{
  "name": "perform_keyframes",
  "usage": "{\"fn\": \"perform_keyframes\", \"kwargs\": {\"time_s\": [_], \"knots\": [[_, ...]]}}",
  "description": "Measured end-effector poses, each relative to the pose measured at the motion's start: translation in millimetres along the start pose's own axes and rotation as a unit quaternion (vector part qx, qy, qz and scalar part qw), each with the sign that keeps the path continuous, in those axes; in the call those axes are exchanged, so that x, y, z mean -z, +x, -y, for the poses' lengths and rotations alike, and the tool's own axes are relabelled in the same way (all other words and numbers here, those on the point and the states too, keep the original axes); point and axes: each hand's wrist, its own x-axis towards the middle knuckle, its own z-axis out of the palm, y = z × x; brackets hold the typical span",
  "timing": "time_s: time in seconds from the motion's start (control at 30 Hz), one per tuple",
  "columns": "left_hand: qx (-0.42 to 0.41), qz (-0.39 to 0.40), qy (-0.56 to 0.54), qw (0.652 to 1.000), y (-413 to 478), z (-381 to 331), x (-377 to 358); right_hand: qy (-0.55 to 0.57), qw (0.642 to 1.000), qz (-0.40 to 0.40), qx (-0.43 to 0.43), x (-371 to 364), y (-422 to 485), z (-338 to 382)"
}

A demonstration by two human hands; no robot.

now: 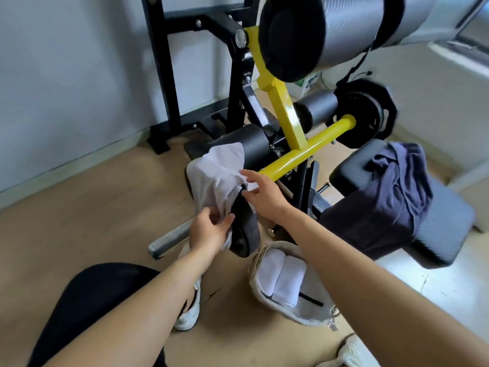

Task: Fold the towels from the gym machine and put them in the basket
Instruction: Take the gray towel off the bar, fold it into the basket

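Note:
A light grey towel [214,176] hangs over a black foam roller [244,234] of the gym machine. My left hand [209,231] pinches the towel's lower edge. Fingers spread, my right hand [260,193] reaches onto the towel's right side near the yellow bar [304,154]. A dark blue towel [383,197] lies crumpled over the black seat pad [444,234] at the right. The pale fabric basket [315,313] stands on the floor below my right forearm, with two folded white towels [280,276] inside.
The machine's black frame [164,75] stands against the wall at the back. A large padded roller [317,35] hangs overhead at top centre, and weight plates [367,112] sit behind the yellow bar. My knee and white shoe [189,313] are at the lower left on the wooden floor.

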Motion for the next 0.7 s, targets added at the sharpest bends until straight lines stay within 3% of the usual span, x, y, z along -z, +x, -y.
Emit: {"fn": "perform_keyframes", "kwargs": {"time_s": [0.2, 0.33, 0.53, 0.7], "knots": [[-0.022, -0.069, -0.033, 0.997, -3.6, -6.3, 13.7, -0.062, 0.998, -0.015, -0.011, 5.3, 26.3, 5.6], [-0.110, -0.133, -0.097, 0.980, -9.8, -24.2, 28.5, 0.011, 0.998, -0.061, 0.020, 24.5, 19.0, 22.7], [-0.256, -0.025, -0.183, 0.949, -28.6, -61.5, 55.5, 0.092, 0.982, -0.129, 0.101, 81.8, -31.5, 63.9], [-0.374, 0.105, -0.113, 0.914, -69.5, -86.9, 70.4, 0.163, 0.979, -0.097, 0.076, 119.9, -95.1, 68.1]]}}
